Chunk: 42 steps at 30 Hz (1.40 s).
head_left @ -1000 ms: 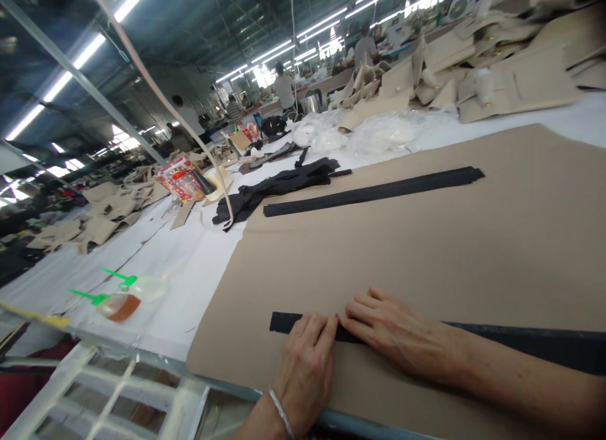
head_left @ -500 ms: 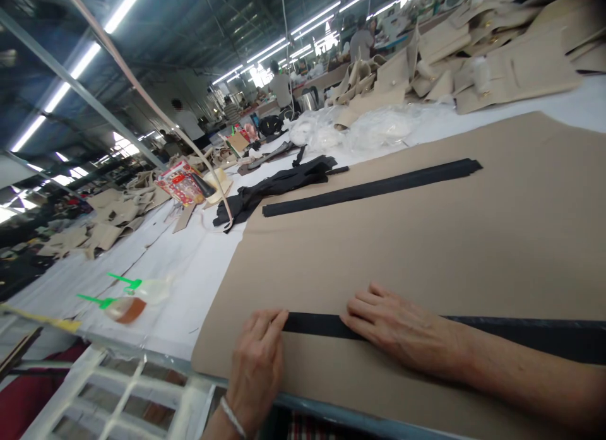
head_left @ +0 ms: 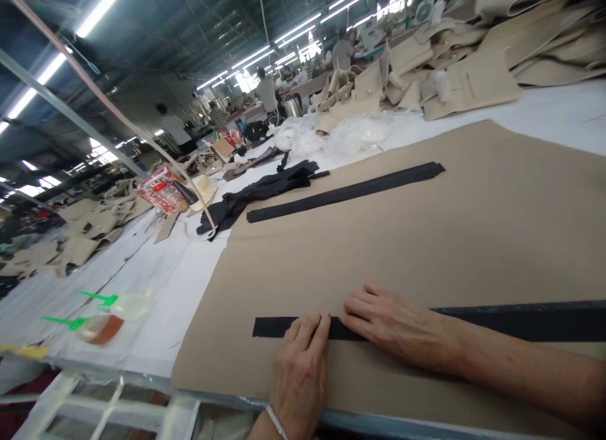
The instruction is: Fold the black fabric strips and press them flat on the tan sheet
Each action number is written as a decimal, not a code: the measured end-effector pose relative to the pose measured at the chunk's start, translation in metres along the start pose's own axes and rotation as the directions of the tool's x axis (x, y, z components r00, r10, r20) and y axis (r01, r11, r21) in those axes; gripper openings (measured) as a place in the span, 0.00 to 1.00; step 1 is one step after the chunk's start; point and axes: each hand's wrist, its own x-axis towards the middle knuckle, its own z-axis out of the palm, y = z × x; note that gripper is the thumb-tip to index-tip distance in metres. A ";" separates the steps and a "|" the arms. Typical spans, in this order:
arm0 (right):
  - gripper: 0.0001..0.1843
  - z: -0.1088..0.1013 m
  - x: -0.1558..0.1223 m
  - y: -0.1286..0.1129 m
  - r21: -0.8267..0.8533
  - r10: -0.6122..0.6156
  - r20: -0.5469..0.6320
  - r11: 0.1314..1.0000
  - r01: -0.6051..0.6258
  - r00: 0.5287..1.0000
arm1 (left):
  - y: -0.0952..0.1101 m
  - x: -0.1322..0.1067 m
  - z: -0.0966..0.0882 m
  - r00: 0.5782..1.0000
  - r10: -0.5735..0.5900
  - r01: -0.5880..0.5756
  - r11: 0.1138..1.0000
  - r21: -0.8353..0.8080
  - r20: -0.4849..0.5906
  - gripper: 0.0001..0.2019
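A long black strip [head_left: 530, 323] lies across the near part of a large tan sheet [head_left: 402, 250], its left end flat on the sheet. Fingers of my left hand [head_left: 300, 370] are bent and close together on the strip, a little in from that end. Just to the right, my right hand [head_left: 383, 317] rests on the same strip with its fingers curled and closed on it. The undersides of both hands' fingers are hidden. Farther up the sheet sits a second bundle of black strips [head_left: 345, 192], apart from the hands.
Beyond the sheet's left corner is a heap of black strips [head_left: 258, 190]. Two bottles with green nozzles, one holding brown liquid [head_left: 99, 330], lie on the white tabletop [head_left: 156, 307]. Tan pieces [head_left: 478, 80] are piled at the back right. A thin pole [head_left: 142, 134] crosses the left.
My left hand has moved right along the strip, toward my right hand, uncovering the strip's left end. My right hand stays on the strip. The camera view has shifted slightly.
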 end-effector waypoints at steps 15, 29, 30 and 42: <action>0.08 -0.015 -0.049 0.009 0.017 0.051 -0.011 0.999 -0.050 0.999 | 0.008 0.006 -0.005 0.996 0.011 -0.026 0.984 0.178 0.084 0.37; 0.05 -0.020 -0.067 0.008 -0.017 0.092 -0.044 0.996 -0.093 0.995 | 0.059 0.038 0.013 0.994 0.101 -0.103 0.994 -0.040 -0.035 0.24; 0.05 -0.020 -0.068 0.008 -0.016 0.095 -0.042 0.995 -0.096 0.995 | 0.064 0.041 0.018 0.994 0.105 -0.106 0.992 -0.071 -0.012 0.23; 0.06 -0.033 -0.107 0.017 -0.061 0.115 -0.027 0.991 -0.116 0.993 | 0.058 0.039 0.028 0.969 0.233 -0.236 0.971 0.028 0.082 0.27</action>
